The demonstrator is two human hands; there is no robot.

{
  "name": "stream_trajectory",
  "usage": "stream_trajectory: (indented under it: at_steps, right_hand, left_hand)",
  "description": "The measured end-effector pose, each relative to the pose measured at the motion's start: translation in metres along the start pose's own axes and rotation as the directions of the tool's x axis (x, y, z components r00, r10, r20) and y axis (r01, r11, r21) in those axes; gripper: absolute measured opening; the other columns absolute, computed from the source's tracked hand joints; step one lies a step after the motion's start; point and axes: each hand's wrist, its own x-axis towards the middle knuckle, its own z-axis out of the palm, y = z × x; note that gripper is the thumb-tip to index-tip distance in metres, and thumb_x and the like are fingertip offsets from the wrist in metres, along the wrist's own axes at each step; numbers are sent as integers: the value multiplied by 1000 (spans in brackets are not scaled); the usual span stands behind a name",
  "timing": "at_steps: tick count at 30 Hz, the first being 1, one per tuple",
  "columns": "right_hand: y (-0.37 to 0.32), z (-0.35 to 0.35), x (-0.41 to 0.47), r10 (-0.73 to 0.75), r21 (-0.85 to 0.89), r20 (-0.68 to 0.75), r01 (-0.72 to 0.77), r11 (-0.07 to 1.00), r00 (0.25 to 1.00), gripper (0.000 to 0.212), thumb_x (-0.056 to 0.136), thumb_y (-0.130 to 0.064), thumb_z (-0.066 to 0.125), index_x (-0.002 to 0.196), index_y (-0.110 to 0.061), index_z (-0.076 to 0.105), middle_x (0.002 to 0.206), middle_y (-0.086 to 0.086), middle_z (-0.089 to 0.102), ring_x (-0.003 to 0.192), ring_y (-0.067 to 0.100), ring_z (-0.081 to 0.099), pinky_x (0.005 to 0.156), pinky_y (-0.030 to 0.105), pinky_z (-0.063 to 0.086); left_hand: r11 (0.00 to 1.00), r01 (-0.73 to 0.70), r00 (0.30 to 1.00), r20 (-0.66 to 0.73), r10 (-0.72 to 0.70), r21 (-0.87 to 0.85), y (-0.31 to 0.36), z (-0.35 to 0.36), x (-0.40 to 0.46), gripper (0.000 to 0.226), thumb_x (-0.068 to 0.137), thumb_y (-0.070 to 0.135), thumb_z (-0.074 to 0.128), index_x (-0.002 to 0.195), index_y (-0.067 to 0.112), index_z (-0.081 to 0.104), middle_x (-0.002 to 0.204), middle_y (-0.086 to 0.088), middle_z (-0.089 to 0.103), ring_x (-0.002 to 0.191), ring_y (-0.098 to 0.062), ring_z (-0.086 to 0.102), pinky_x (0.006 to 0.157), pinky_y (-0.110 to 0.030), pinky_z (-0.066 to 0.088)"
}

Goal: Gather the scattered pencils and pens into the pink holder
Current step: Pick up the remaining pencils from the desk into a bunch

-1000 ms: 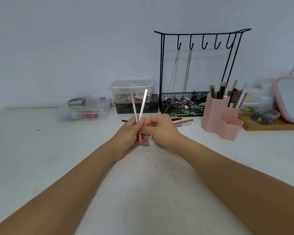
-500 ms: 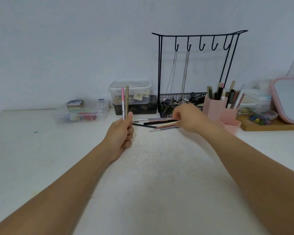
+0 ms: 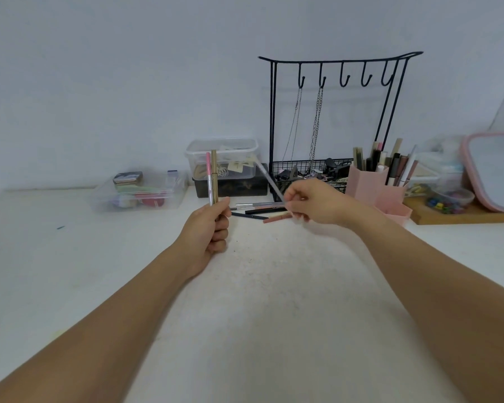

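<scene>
Indoors, against a plain pale wall, my left hand grips two pens upright while my right hand pinches a blurred pen above loose pens on the white surface; the pink holder stands at right.

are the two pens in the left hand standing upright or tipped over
Upright. The left hand grips the pink pen and the gold pen low down, both pointing straight up, side by side.
</scene>
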Motion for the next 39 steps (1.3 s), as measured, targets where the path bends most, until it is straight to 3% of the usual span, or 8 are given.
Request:
stream_trajectory:
  at_steps: [4,10,16,21,24,27,31,39]
  right_hand:
    - [-31,12,-6,-24,516,105,-33,856,994,7,100,-7,56,102,-3,61,89,16,68,76,19,66,62,22,55]
    - [-49,36,-10,-41,631,124,-47,774,991,18,97,-9,62,108,5,65,84,11,70,74,14,67,66,24,55]
    - [-45,54,-10,-2,492,18,-7,870,1000,13,89,-7,72,98,2,75,70,-17,71,60,-6,63,57,10,45]
    - [-47,70,-13,-58,507,-62,82,858,996,5,85,10,69,87,9,74,111,2,73,65,-3,66,66,9,52]
    - [-49,62,-15,-74,467,-55,91,880,996,8,86,8,69,92,10,75,102,-6,75,59,-7,63,59,7,48]
    - [-31,40,-6,-68,213,-161,102,972,985,4,86,-3,73,86,-4,76,78,-9,74,69,2,70,72,21,56]
    - [13,16,8,-34,-417,-250,-76,906,968,21,85,-1,64,94,-18,71,98,0,70,93,22,64,83,37,54]
    - [37,16,8,-22,-400,-169,-49,915,985,17,89,-8,67,89,-25,69,94,-1,70,89,21,64,85,38,56]
  left_hand:
    - [999,-3,999,42,5,-46,-1,4,-2,24,104,22,46,86,14,58,61,3,32,48,-10,28,37,-20,21]
    - [999,-38,990,137,39,-7,0,7,-8,32,109,29,41,111,10,67,85,-9,72,77,-22,73,65,-38,62]
    - [999,4,974,225,4,-36,-3,11,-12,34,110,32,39,126,18,66,112,-16,76,101,-36,74,82,-50,62]
    - [999,-32,966,258,26,19,-7,10,-8,32,110,29,40,130,23,64,86,-6,65,62,-19,56,57,-32,53]
    - [997,-58,979,198,46,58,-7,10,-6,25,109,30,43,119,23,66,64,3,39,52,-10,29,46,-23,28]
    - [992,-78,994,78,71,94,-3,10,-4,23,108,33,46,104,18,64,56,8,31,46,-7,24,41,-21,21]
    - [998,-37,998,-45,39,45,0,1,0,36,104,40,53,75,23,41,54,8,29,45,-8,20,38,-21,18]
    - [999,-2,999,-41,4,53,0,-4,2,43,100,42,59,71,23,33,59,4,32,45,-9,23,36,-20,21]
